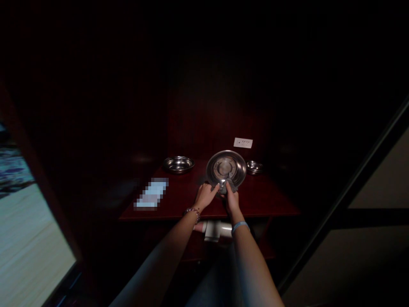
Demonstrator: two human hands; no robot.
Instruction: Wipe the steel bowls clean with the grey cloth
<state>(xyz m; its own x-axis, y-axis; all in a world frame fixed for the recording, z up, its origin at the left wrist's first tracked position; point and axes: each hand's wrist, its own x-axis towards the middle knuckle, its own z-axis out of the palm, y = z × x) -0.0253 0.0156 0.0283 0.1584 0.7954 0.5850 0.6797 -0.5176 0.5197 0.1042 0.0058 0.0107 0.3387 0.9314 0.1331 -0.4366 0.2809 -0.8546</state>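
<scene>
A shiny round metal plate (226, 167) is held tilted up above the dark red shelf, its concave face turned to me. My left hand (206, 197) is closed on its lower left rim. A crumpled grey cloth (231, 186) is pinched in my right hand (232, 199), pressed against the plate's lower edge. The fingers behind the plate are hidden. Behind and to the left, a metal bowl (179, 164) rests on the shelf. Smaller metal bowls (254, 166), seemingly stacked, are at the right, partly behind the plate.
The red shelf (179, 202) sits inside a dark cabinet. A blurred-out flat rectangle (151, 194) lies at its left. A white wall socket (243, 143) is on the back panel. Below the shelf is a white and pink object (213, 230), possibly a hair dryer.
</scene>
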